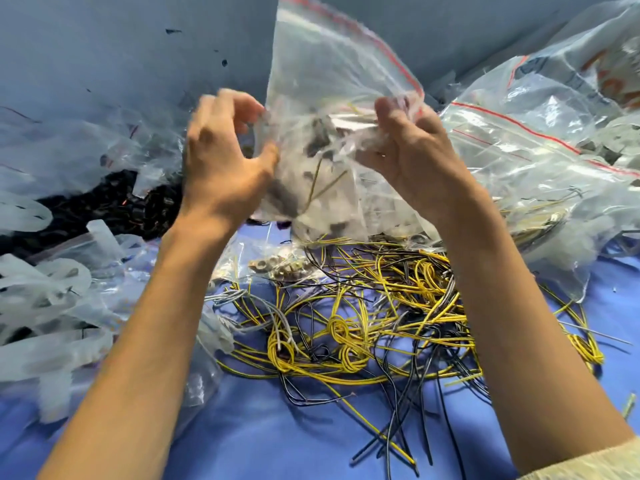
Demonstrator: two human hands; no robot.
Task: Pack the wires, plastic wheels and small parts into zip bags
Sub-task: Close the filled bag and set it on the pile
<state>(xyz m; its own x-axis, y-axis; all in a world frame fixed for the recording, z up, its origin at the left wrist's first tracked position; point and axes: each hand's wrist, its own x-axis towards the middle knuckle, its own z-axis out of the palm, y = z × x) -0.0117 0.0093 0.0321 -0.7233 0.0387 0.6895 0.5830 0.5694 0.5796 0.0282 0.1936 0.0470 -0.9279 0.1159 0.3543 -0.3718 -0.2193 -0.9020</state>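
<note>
Gripping: a person's left grip [221, 161] and right grip [412, 154] are holding a clear zip bag [332, 98] up over the middle of the desk [259, 427], with the bag blurring in the frame.
Left grip: its fingers are curling onto the bag's left edge while the thumb is pressing in from below, pinching the plastic.
Right grip: its fingers are closing round a bunched fold on the bag's right side, just under the red zip strip [391, 58].
Bag contents: dark parts [317, 142] and a yellow strand [329, 187] are showing through the plastic, too blurred to tell more.
Wires: a tangled heap of yellow, black and grey wires [363, 323] is lying loose on the blue desk between the forearms, trailing toward the near edge.
Small parts: a cluster of small metal parts [284, 266] is sitting just beyond the heap, below the raised bag.
Right edge: a large zip bag [519, 174] is slumping there, with more yellow wire showing inside it.
Left edge: pale plastic pieces [45, 306] are piling up, with a heap of black parts [114, 206] lying behind them toward the far left corner.
</note>
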